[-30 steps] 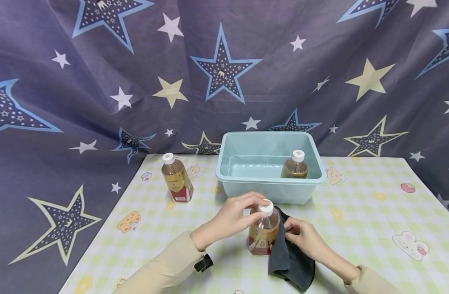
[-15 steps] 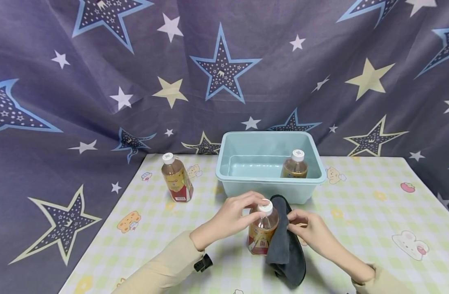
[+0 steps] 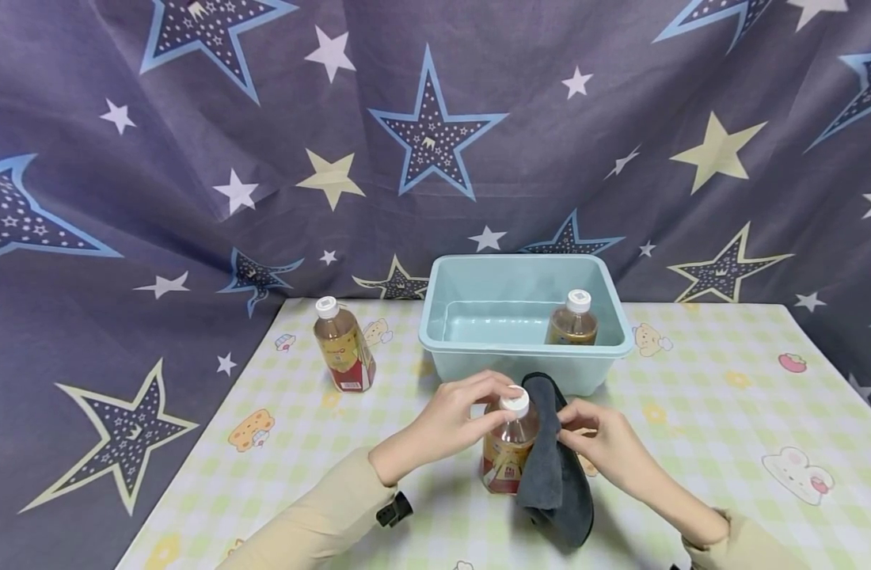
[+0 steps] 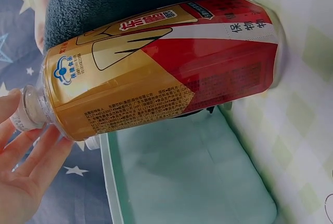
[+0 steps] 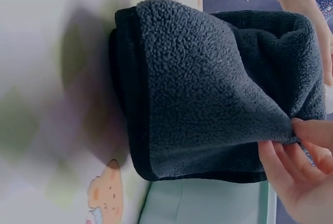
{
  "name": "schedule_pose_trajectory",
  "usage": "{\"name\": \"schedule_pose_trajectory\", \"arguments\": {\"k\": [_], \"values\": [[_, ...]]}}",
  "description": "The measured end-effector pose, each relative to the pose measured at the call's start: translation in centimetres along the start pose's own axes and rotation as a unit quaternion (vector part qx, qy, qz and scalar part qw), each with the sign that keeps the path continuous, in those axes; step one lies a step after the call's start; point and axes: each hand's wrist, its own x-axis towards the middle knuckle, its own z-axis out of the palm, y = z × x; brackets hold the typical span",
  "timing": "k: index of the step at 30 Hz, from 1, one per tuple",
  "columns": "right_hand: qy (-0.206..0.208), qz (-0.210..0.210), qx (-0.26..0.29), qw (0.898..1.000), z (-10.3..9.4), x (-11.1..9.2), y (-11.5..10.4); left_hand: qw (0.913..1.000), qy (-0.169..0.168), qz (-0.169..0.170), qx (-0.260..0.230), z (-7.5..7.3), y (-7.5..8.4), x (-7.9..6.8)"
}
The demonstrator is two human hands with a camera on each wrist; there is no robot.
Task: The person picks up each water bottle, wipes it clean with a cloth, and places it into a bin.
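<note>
A plastic drink bottle (image 3: 505, 459) with a white cap and a gold-and-red label stands upright on the table. My left hand (image 3: 458, 419) holds it by the cap, thumb and fingers on either side; the left wrist view shows the same grip on the white cap (image 4: 26, 110). My right hand (image 3: 606, 443) pinches a dark grey cloth (image 3: 558, 467) between thumb and fingers, and the folded cloth hangs along the bottle's right side. Seen from the right wrist, the fleecy cloth (image 5: 208, 83) hides the bottle's body.
Behind the hands stands a light blue plastic tub (image 3: 521, 360), with a similar bottle (image 3: 573, 321) upright in its right end. Another such bottle (image 3: 344, 352) stands at the table's back left. A checked cloth (image 3: 720, 412) covers the table, and a star-patterned curtain (image 3: 435, 229) hangs behind.
My right hand and the cloth have shifted slightly up, and the cloth now hangs higher and closer along the bottle's side. The left hand keeps its hold on the cap.
</note>
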Motion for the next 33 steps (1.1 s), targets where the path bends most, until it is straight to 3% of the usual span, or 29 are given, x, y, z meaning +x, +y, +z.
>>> {"name": "schedule_pose_trajectory", "arguments": {"k": [7, 18, 33], "values": [[-0.017, 0.014, 0.001, 1.000, 0.4, 0.0, 0.9, 1.0000, 0.001, -0.003, 0.003, 0.0, 0.1, 0.0], [-0.029, 0.001, 0.007, 1.000, 1.3, -0.2, 2.4, 1.0000, 0.000, -0.005, 0.007, 0.0, 0.1, 0.1], [-0.058, 0.027, 0.028, 0.998, 2.2, -0.4, 4.0, 1.0000, -0.002, -0.003, 0.009, -0.1, 0.1, 0.1]]}}
